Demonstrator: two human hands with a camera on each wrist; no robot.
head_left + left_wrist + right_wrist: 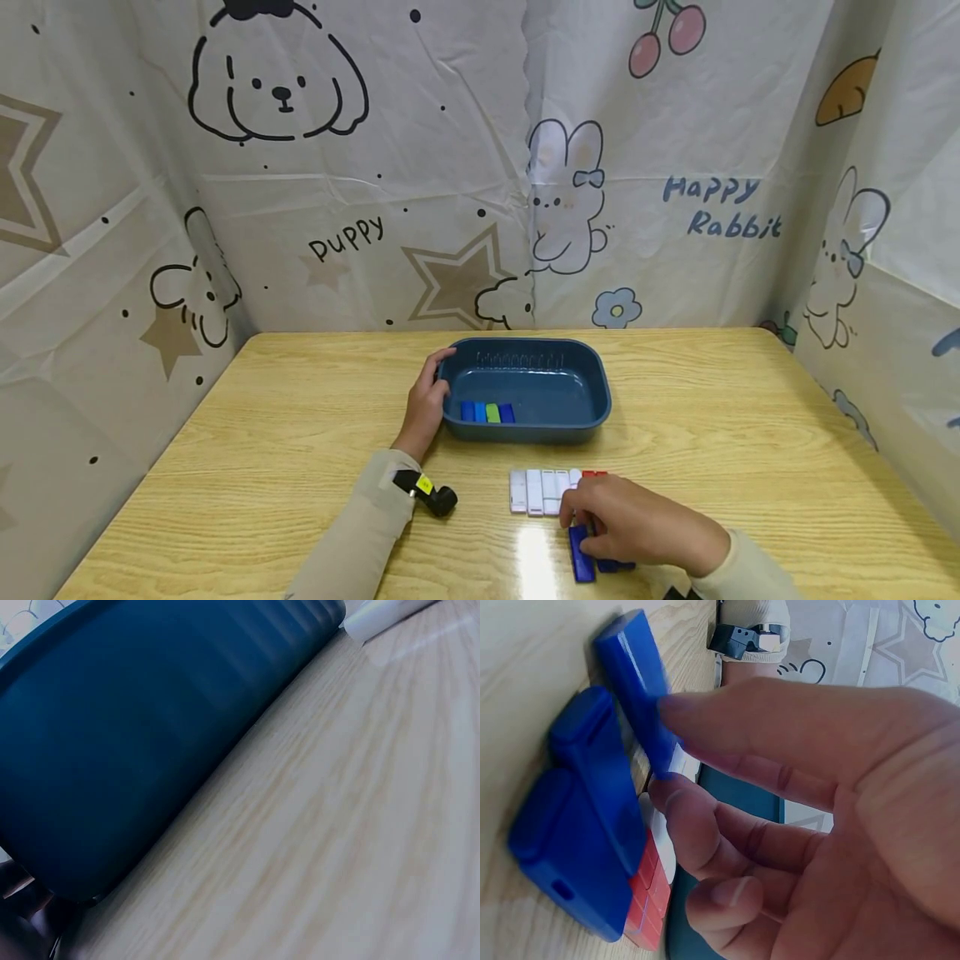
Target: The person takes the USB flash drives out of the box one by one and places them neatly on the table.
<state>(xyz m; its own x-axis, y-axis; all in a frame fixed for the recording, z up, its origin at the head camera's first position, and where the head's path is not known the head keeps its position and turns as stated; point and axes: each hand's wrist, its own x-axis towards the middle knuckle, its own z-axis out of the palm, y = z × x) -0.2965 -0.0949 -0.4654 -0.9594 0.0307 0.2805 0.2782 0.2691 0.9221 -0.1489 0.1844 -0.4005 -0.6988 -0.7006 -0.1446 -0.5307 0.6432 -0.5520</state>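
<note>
At the left end of the dark blue basin (528, 434), my left hand (423, 408) grips the rim, with the thumb over the edge. Several blue, light blue and green sticks (492, 413) lie side by side in its near left part. My right hand (637, 521) pinches a small blue plastic stick (636, 675) between thumb and fingertips, and the stick slants in the right wrist view. Beside it lie more blue sticks (577, 847) with rounded ends, partly hidden by the hand in the head view. Beyond them is a row of white sticks (535, 492) and red pieces (595, 473).
The wooden table (315, 392) extends around the basin on both sides. Printed cloth (420, 167) hangs behind it and along both sides. A small black camera (441, 500) is strapped at my left wrist.
</note>
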